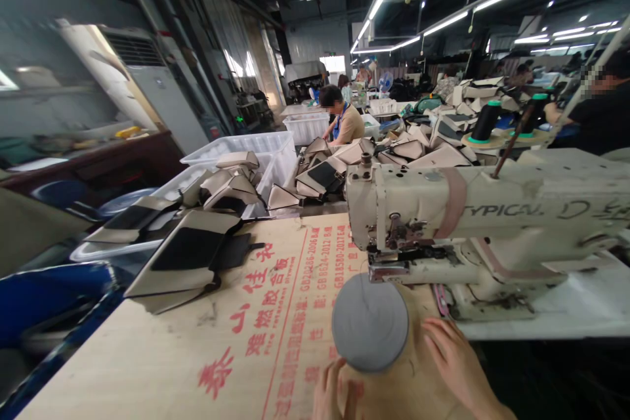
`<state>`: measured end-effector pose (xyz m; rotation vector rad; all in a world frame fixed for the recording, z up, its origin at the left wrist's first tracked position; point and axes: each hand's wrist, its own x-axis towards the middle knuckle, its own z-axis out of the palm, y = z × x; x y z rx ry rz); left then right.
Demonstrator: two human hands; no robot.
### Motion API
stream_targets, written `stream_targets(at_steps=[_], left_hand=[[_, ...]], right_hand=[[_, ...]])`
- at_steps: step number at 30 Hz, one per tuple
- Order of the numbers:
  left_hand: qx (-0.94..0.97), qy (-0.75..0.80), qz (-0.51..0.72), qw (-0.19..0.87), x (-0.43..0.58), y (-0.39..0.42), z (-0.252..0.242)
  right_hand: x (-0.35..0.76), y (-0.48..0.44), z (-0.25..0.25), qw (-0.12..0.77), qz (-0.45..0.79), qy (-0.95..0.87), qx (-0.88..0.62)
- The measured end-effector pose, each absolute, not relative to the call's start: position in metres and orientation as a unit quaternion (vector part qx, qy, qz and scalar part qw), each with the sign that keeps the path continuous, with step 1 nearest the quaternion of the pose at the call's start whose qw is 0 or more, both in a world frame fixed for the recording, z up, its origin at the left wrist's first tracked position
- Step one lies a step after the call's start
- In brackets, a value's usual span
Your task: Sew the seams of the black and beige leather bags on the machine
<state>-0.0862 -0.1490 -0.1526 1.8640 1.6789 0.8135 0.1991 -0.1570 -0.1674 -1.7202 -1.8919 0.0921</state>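
A grey round piece [370,321] lies on a tan fabric piece [408,374] at the near edge of the plywood table [197,354], just under the head of a cream sewing machine [472,223]. My left hand [335,397] rests on the tan fabric below the grey round piece, fingers curled against it. My right hand [455,361] lies flat on the fabric to the right of the round piece, fingers stretched toward it.
Stacked beige and black bag parts [182,256] lie on the table's left. White plastic bins [256,151] stand behind. A seated person [344,119] works at the far table; another sits at far right [600,111]. Thread cones [486,121] stand behind the machine.
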Motion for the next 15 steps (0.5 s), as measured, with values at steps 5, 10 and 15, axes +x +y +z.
stream_targets(at_steps=[5,10,15], left_hand=[[0.703,0.612,0.321,0.169,-0.065,-0.147,-0.146],[0.729,0.599,0.306,0.128,-0.045,-0.168,-0.151],[0.750,0.580,0.253,0.194,-0.041,-0.173,-0.133]], right_hand=[[0.198,-0.129,-0.165,0.212,-0.034,-0.710,-0.670],[0.201,-0.084,-0.172,0.170,-0.090,-0.666,-0.721],[0.206,-0.071,-0.181,0.159,-0.101,-0.674,-0.714]])
